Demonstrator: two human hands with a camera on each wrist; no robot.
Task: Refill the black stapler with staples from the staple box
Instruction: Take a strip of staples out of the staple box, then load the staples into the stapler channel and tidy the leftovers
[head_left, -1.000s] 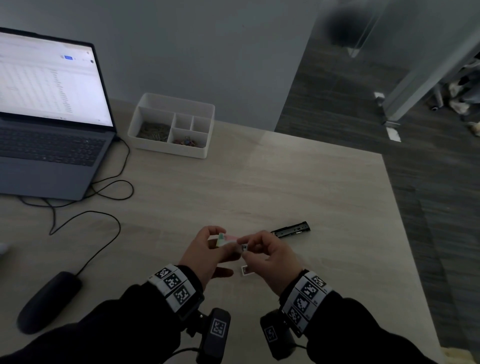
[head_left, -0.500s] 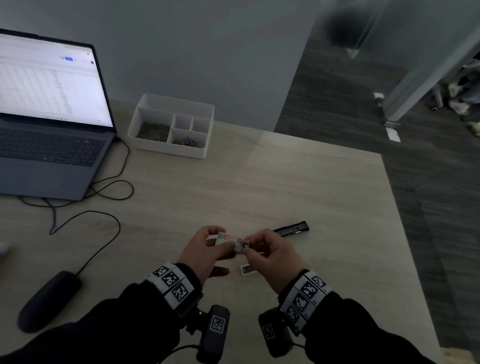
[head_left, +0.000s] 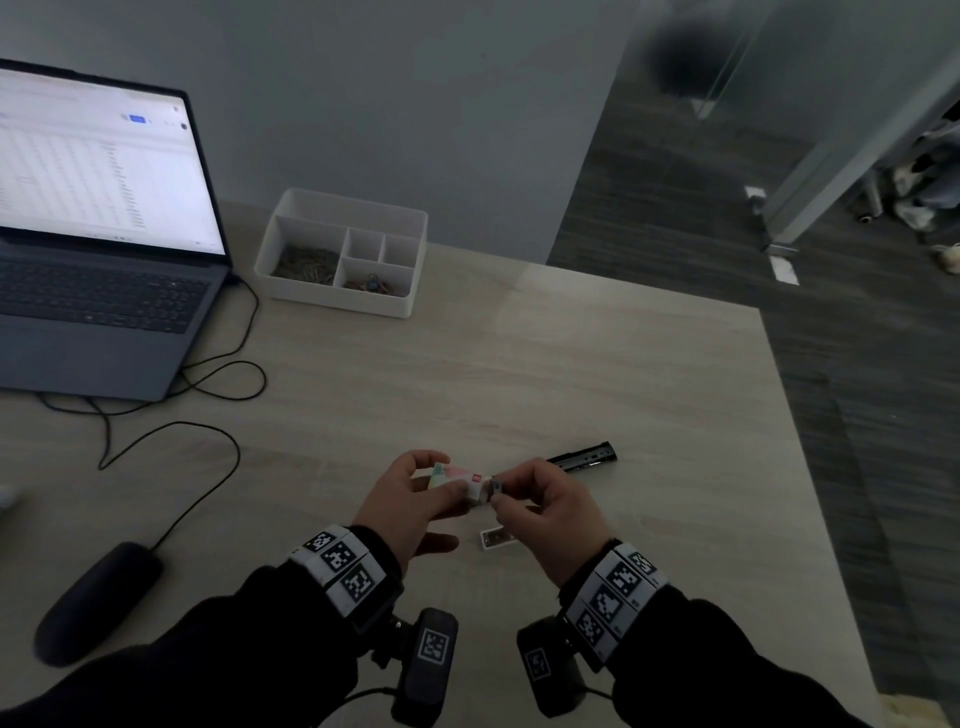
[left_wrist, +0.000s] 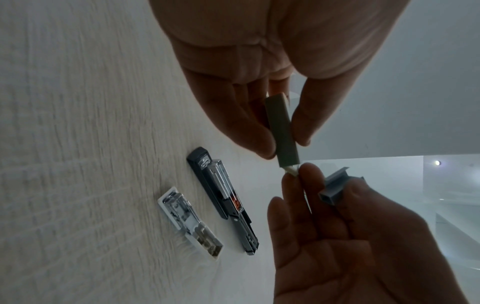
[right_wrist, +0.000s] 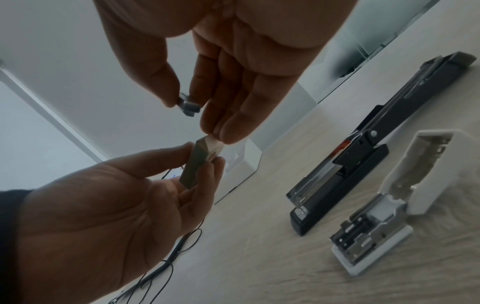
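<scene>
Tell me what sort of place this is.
Most likely an office desk: an open laptop showing a spreadsheet, a white desk organizer holding paper clips, and a black stapler lying opened on the wooden table.

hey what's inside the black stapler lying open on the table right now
The black stapler lies open, showing a metal channel and an orange part near the hinge. No staple strip is visible inside; the right hand holds the staples.

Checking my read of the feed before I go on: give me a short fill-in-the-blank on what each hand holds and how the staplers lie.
1. The left hand holds the staple ____.
2. The right hand pinches a grey strip of ____ between thumb and forefinger.
3. The black stapler lies ____ on the table, its staple channel exposed.
4. Beside it lies a second open stapler, coloured ____.

Missing words: box; staples; open; white
</scene>
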